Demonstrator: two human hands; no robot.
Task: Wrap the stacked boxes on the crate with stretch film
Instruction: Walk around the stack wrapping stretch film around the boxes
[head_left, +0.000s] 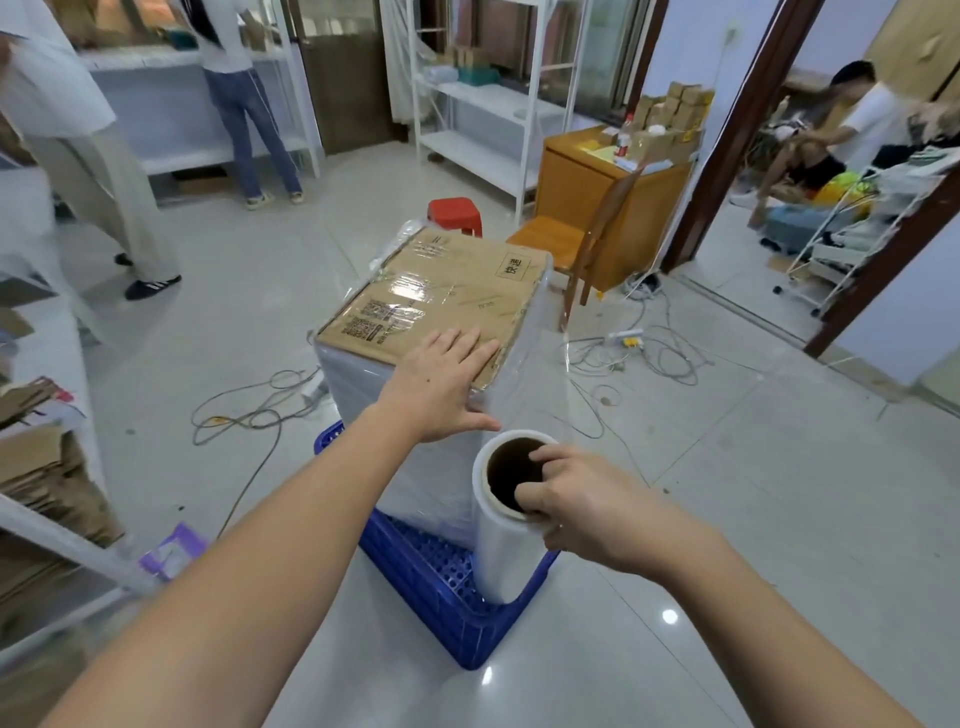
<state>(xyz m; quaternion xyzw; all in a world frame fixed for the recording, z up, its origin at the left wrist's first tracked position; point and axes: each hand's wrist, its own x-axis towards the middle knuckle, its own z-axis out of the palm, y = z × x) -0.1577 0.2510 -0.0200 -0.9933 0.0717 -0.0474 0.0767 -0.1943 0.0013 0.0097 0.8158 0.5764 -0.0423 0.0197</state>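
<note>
Right hand (576, 506) is pinching film roll (506, 514) by its core; I'm pressing left hand (441, 379), fingers flat, on stacked boxes (436, 306) atop blue crate (441, 587). Cables (249, 410), red stool (454, 214) around; QR label unreadable.

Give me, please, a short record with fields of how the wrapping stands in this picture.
left hand: flat on the top box, at its near corner
right hand: grips the film roll by its core, fingers inside
film roll: upright, beside the stack
film: stretched from roll to stack; sides already covered
blue crate: on the floor under the stack
</note>
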